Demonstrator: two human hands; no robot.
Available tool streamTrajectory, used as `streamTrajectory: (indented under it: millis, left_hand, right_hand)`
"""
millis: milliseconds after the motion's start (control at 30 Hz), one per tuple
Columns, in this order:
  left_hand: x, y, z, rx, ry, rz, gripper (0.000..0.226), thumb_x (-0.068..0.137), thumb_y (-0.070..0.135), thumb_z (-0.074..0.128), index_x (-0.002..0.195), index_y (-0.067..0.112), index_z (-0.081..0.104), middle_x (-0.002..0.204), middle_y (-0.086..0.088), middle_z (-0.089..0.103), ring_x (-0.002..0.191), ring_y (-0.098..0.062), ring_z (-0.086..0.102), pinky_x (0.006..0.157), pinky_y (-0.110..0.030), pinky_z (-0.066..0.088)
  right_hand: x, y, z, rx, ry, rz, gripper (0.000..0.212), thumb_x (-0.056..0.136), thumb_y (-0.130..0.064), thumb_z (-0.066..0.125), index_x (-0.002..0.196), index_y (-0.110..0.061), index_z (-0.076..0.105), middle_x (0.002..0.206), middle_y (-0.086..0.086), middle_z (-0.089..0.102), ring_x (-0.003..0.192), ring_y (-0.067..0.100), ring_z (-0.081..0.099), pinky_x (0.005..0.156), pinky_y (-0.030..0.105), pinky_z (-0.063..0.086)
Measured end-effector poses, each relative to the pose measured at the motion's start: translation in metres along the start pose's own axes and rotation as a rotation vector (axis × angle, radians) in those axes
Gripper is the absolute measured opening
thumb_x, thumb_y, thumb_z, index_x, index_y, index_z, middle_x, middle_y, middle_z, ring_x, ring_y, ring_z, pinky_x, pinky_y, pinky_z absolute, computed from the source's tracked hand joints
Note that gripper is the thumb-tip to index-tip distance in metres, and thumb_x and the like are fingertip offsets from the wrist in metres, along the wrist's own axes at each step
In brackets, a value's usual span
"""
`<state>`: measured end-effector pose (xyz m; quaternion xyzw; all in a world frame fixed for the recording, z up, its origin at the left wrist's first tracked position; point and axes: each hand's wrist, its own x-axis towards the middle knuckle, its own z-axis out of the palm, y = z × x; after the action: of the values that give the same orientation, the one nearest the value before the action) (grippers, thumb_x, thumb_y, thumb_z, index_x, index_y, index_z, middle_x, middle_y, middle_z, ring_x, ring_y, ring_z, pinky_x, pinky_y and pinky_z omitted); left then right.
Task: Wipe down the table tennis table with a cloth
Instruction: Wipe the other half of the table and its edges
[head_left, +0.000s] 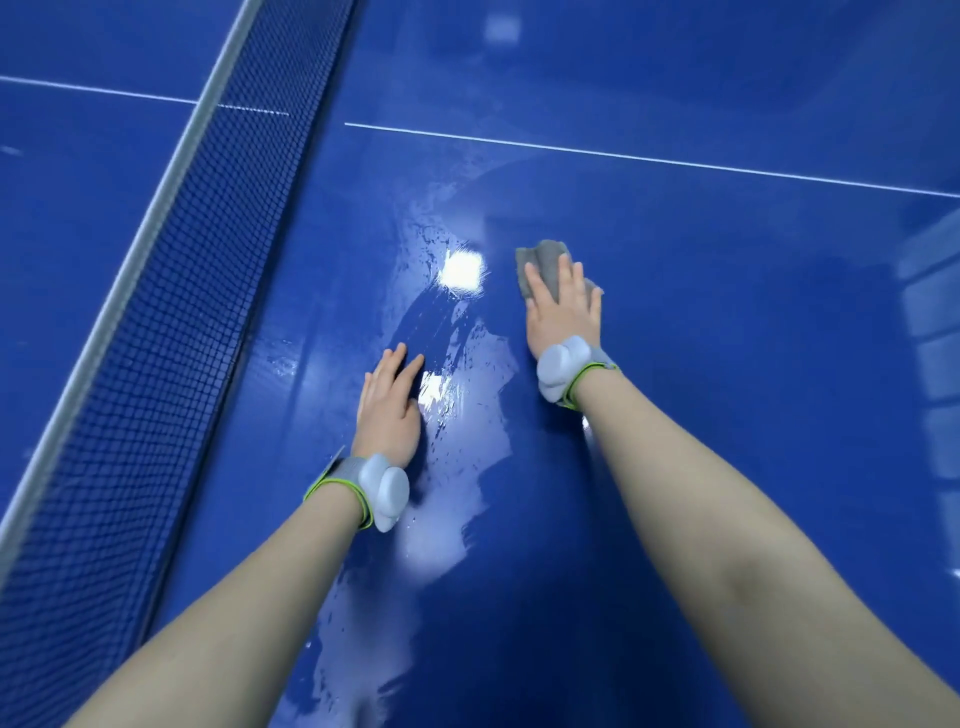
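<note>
Grey and crumpled, the cloth (545, 267) lies under the right hand (563, 312), whose straight fingers (535, 283) are spread flat over it and press it onto the glossy blue surface (727, 364) of the table tennis table. Part of the cloth bunches out beyond the fingertips, and a small corner shows at the little-finger side. The left hand (389, 410) rests palm-down on the bare surface, nearer the body than the cloth, its fingers (397, 364) straight, close together and holding nothing. Between the two hands a wet streaked patch (457, 374) shines with reflected light and runs back along the inner side of the left forearm. Beyond the left hand's outer side stands the dark blue net (171, 322) with its pale top band. Well beyond the fingertips of both hands a thin white line (649, 158) crosses the surface. Each wrist carries a grey strap edged in green with a pale rounded device (558, 366).
</note>
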<state>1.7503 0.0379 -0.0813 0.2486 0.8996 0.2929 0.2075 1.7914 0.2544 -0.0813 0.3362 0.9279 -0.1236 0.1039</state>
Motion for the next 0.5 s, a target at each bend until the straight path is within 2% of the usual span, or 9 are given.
streamTrajectory:
  millis: [167, 300, 500]
  left_hand:
    - [-0.022, -0.003, -0.001, 0.013, -0.005, -0.039, 0.058, 0.088, -0.010, 0.034, 0.141, 0.012, 0.033, 0.155, -0.004, 0.013, 0.144, -0.019, 0.003, 0.113, -0.024, -0.007]
    - [-0.042, -0.007, -0.003, 0.019, -0.024, -0.057, 0.059, 0.088, -0.009, 0.034, 0.142, 0.013, 0.032, 0.155, -0.004, 0.012, 0.144, -0.018, 0.002, 0.112, -0.024, -0.006]
    - [-0.067, -0.015, -0.007, -0.001, -0.052, -0.090, 0.059, 0.089, -0.009, 0.033, 0.143, 0.016, 0.031, 0.156, -0.001, 0.011, 0.144, -0.016, 0.001, 0.113, -0.023, -0.006]
  right_hand:
    - [-0.051, -0.041, 0.018, 0.018, -0.053, -0.300, 0.050, 0.104, -0.028, 0.025, 0.151, -0.034, 0.012, 0.159, 0.004, -0.010, 0.146, 0.022, -0.011, 0.116, 0.044, -0.006]
    - [-0.076, -0.026, 0.023, 0.003, -0.061, -0.484, 0.048, 0.103, -0.026, 0.030, 0.149, -0.035, 0.020, 0.160, 0.002, -0.002, 0.147, 0.019, -0.004, 0.116, 0.038, -0.006]
    - [-0.086, -0.014, 0.024, 0.078, -0.015, -0.132, 0.048, 0.104, -0.026, 0.023, 0.151, -0.034, 0.014, 0.160, 0.003, -0.007, 0.147, 0.020, -0.007, 0.116, 0.040, -0.005]
